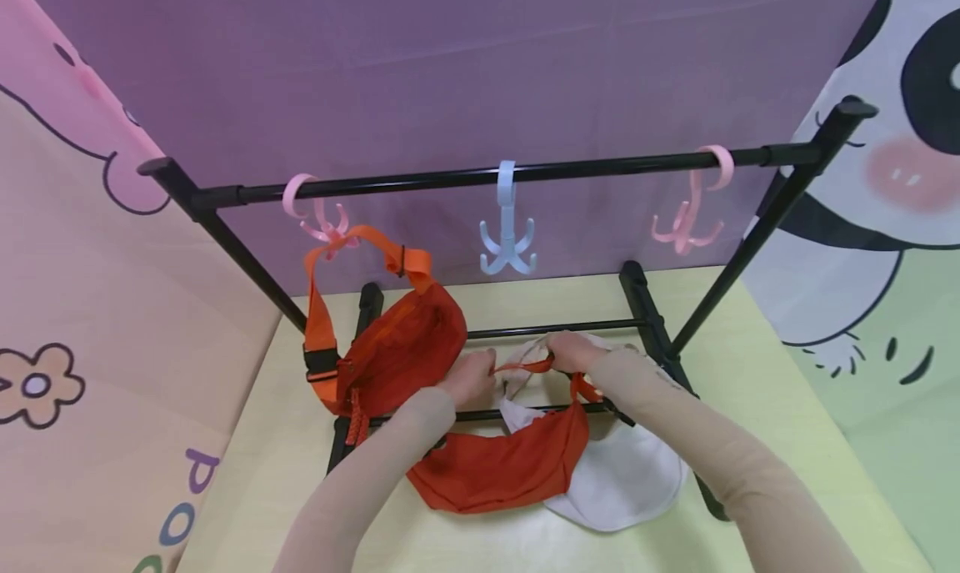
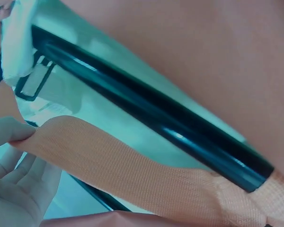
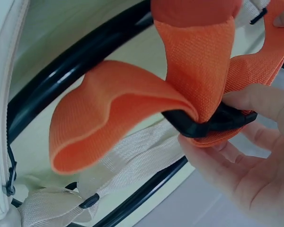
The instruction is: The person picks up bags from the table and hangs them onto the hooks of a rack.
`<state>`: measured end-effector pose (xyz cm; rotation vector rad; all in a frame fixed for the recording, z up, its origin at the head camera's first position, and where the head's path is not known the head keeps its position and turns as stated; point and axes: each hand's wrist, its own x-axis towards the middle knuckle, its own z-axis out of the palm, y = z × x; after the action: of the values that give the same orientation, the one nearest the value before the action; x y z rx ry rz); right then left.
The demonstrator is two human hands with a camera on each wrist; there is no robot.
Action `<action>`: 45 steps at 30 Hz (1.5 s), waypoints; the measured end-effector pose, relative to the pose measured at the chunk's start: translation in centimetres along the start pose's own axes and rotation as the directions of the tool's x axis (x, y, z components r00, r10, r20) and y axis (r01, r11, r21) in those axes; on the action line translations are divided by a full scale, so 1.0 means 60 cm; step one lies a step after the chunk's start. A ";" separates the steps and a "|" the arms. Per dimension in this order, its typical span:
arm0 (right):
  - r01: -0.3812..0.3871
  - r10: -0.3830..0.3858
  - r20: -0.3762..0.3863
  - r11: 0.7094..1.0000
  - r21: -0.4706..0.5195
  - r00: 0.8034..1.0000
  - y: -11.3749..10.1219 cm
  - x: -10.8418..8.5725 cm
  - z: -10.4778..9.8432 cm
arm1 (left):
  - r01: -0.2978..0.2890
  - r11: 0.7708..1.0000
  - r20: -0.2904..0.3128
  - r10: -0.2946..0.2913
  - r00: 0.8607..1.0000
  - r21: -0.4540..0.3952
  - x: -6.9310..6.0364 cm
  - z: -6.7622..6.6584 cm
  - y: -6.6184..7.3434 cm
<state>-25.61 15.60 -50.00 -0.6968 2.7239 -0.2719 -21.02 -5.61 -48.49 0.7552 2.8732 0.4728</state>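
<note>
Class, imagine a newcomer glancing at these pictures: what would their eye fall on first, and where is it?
Probably the hanging red bag, looped by its orange strap over the pink hook at the picture's left of the black rail. Next, a second red bag lower down, near the middle, partly covering a white bag; the left hand and right hand hold this second bag's strap.

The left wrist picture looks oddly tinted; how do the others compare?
Left wrist view: teal cast, the strap washed to pale peach, bright glare on the black bar; right wrist view: strap vivid orange; head view: fairly even light, the lower bag plainly red.
</note>
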 end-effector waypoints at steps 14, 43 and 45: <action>-0.019 0.022 -0.024 0.992 0.123 0.999 -0.019 -0.020 -0.045 | 0.035 0.962 -0.053 -0.051 0.997 -0.271 0.000 -0.041 0.010; 0.120 -0.106 -0.094 0.981 0.155 0.990 -0.062 -0.094 -0.119 | -0.005 0.903 0.000 0.006 1.000 -0.429 -0.037 -0.115 0.052; 0.134 -0.119 -0.100 0.978 0.158 0.988 -0.065 -0.099 -0.123 | -0.016 0.901 -0.007 0.015 1.000 -0.433 -0.041 -0.118 0.054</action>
<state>-21.55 15.93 -40.62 -0.8304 2.7050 -0.5651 -18.86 -6.04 -40.63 0.6925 2.6118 1.0694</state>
